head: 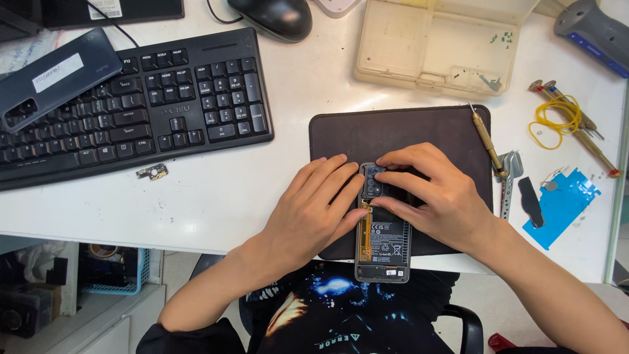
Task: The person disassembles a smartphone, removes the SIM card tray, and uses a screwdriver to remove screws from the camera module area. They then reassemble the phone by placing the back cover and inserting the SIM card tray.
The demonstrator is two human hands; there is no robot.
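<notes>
An opened smartphone (383, 246) with its back cover off lies lengthwise on a dark work mat (400, 131). Its battery and an orange flex cable show, and its lower end hangs over the table edge. My left hand (311, 210) grips the phone's left side near the top. My right hand (429, 190) rests over the upper right, its fingertips pressing at the camera module (372, 180). Much of the phone's upper half is hidden under both hands.
A black keyboard (131, 105) with a dark phone back cover (56, 75) on it lies at left, a mouse (272, 16) behind. A beige plastic parts box (439, 42), screwdrivers (488, 141), tweezers (508, 183), a blue film (563, 203) and a small circuit part (152, 172) surround the mat.
</notes>
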